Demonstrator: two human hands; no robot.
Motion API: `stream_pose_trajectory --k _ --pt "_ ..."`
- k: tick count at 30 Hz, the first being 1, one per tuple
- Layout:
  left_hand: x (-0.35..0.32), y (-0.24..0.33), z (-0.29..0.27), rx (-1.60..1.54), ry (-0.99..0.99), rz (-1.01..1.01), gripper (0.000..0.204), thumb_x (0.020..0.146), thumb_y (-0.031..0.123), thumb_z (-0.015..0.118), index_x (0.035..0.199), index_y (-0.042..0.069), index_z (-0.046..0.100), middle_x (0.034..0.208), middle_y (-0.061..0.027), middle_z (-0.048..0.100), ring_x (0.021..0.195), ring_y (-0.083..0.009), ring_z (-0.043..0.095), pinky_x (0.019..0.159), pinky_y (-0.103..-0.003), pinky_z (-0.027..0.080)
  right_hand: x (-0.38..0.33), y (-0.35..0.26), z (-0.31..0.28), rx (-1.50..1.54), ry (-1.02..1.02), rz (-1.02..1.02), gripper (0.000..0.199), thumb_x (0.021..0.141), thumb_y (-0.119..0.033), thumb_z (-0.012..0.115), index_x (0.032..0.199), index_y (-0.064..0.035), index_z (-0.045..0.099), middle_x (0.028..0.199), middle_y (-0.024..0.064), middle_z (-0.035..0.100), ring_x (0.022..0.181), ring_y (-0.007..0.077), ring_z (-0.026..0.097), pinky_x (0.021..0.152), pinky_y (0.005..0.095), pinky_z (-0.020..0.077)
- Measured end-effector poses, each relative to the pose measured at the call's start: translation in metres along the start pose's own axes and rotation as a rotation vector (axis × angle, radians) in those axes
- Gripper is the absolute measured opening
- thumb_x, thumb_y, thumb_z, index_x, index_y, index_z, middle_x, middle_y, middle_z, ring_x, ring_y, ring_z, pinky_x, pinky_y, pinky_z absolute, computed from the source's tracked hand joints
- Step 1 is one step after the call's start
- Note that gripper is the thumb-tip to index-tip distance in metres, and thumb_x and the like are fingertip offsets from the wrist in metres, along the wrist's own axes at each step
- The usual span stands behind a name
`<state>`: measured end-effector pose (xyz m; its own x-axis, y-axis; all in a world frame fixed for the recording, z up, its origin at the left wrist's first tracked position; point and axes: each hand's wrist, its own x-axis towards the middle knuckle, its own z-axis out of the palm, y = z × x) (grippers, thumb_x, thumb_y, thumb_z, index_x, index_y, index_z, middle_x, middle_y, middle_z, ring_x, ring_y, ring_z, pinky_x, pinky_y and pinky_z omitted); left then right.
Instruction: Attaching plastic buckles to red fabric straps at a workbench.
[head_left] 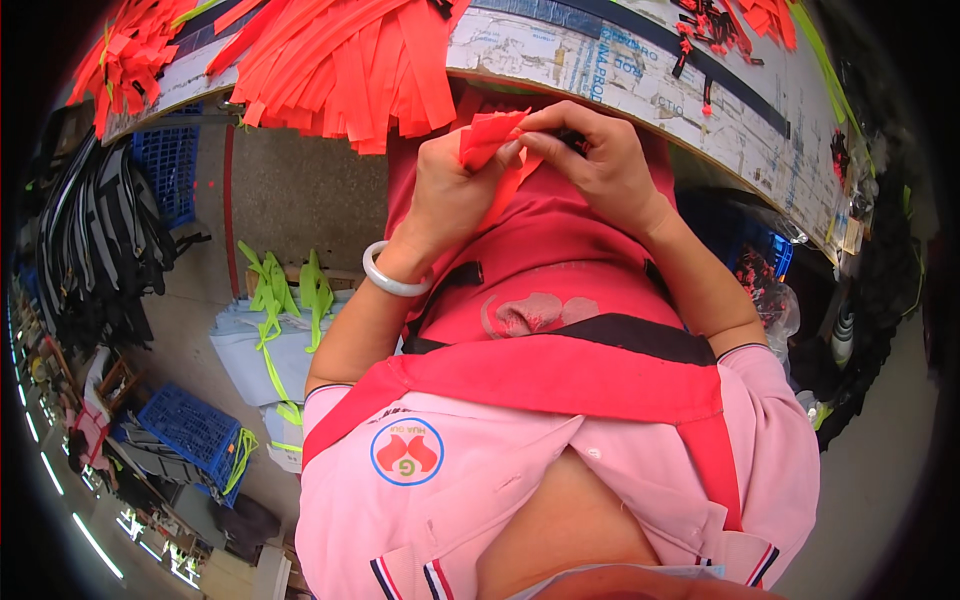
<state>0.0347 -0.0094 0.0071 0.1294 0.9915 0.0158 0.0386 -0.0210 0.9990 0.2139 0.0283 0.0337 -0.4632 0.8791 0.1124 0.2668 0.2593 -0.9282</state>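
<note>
The left hand (441, 187) is closing its fingers around a folded orange-red webbing strip (489, 138), held in front of the apron (530, 265), near the far table's edge. The right hand (606, 158) is pinching the strip's right side between thumb and forefinger, its other fingers curling in. Those fingers are partly hiding a small black piece (573, 140); whether it is joining the strip cannot be told. The strip's lower end is trailing behind the left hand, and its full length is staying unclear. At the far left, a bundle of orange-red strips (345, 70) is hanging over the table (520, 52), the picture's upper edge cutting it off.
</note>
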Motion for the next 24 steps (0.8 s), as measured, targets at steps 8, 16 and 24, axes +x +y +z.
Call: stream_pose_trajectory --k 8,16,24 --pt "0.003 0.0 -0.002 0.027 0.026 -0.005 0.011 0.085 0.0 0.061 0.095 -0.001 0.066 0.075 -0.0064 0.066 0.07 -0.0103 0.062 0.063 -0.025 0.049 0.004 0.003 0.002 -0.134 0.01 -0.1 0.016 0.087 -0.012 0.065 0.098 -0.001 0.067 0.08 0.0095 0.069 0.071 0.0146 0.067 0.063 0.0252 0.0503" --pt "-0.001 -0.01 -0.003 -0.059 0.069 -0.016 0.009 0.087 0.003 0.064 0.093 -0.002 0.067 0.077 -0.0049 0.067 0.07 -0.0091 0.062 0.063 -0.025 0.049 0.004 -0.001 0.004 0.008 -0.063 0.066 0.017 0.087 -0.011 0.065 0.1 -0.0004 0.066 0.083 0.0111 0.069 0.072 0.0148 0.067 0.065 0.025 0.0508" --pt "0.001 -0.019 -0.018 -0.279 0.129 -0.086 0.015 0.089 0.005 0.064 0.101 -0.004 0.067 0.089 -0.0052 0.069 0.08 -0.0103 0.064 0.072 -0.024 0.052 -0.021 -0.037 0.004 0.056 -0.369 -0.128 0.014 0.082 -0.01 0.071 0.095 -0.0058 0.066 0.08 0.0086 0.065 0.067 0.018 0.063 0.06 0.0278 0.0497"
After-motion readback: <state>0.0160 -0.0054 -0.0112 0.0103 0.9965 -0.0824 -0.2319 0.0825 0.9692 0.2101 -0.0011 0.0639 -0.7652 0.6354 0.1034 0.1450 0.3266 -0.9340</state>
